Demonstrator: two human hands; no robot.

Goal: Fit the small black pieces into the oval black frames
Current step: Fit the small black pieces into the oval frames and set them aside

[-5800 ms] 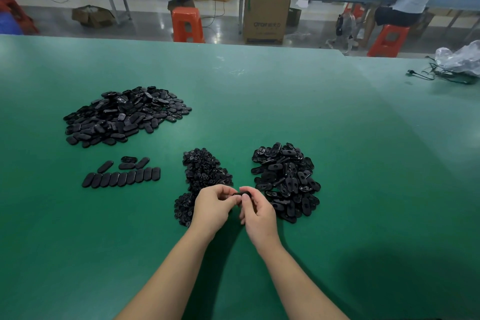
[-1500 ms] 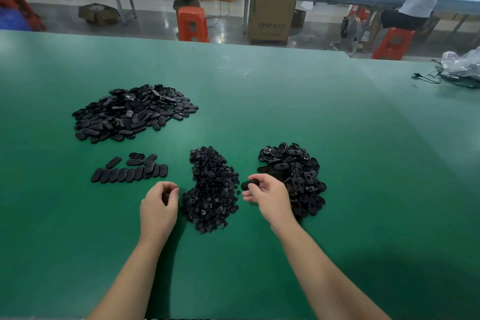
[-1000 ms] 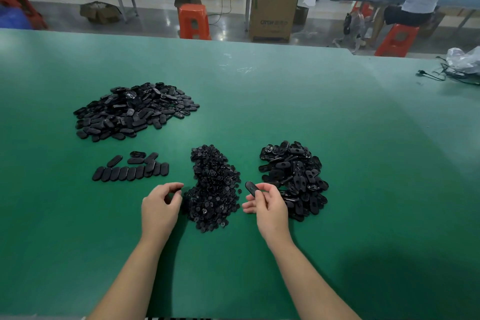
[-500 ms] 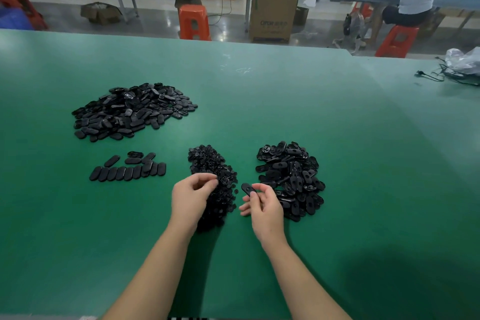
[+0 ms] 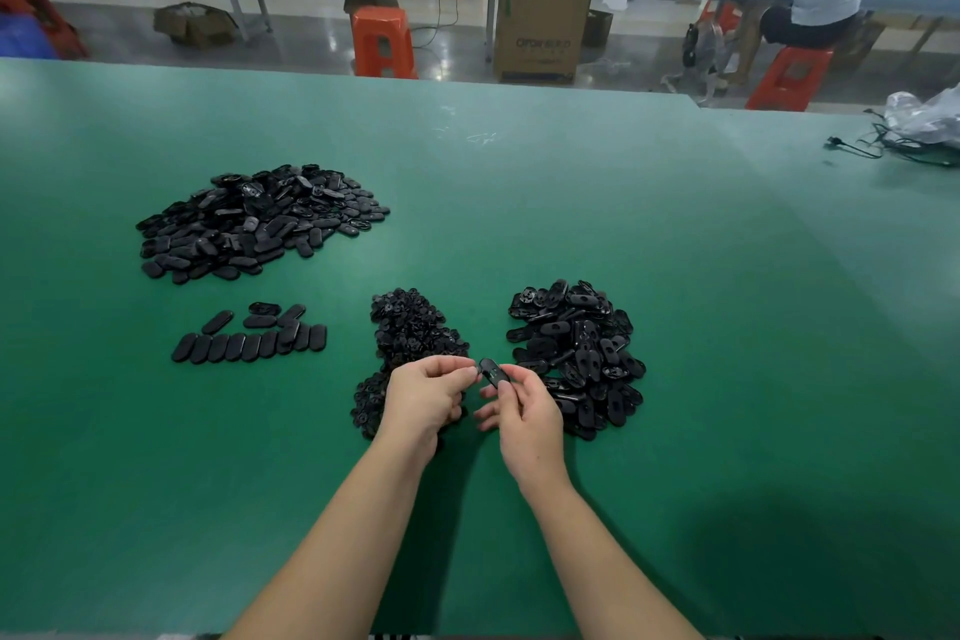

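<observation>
The right hand (image 5: 524, 411) pinches one oval black frame (image 5: 493, 372) by its near end, thumb and fingertips curled round its edges, and holds it up just above the green table (image 5: 675, 276) between the two nearest heaps. The left hand (image 5: 423, 395) has its fingertips bunched together right at the frame's far end; whether a small black piece sits between them cannot be told — the fingers hide it. Behind the left hand lies the heap of small black pieces (image 5: 410, 327), and just beside the right hand the heap of empty frames (image 5: 576, 353). Further left, a neat row of ovals (image 5: 249, 346) lies below a larger pile (image 5: 254, 221) — probably finished ones.

The frame looks like thin moulded plastic: light, stiff, smooth enough to slip if squeezed on its flat faces. Holding it by the long rims, as the right hand does, likely leaves the opening free for the insert. The small piece is probably just as light and easy to drop, so a fingertip pinch at its edge, then a press with the thumb, seems the safest way to seat it.
</observation>
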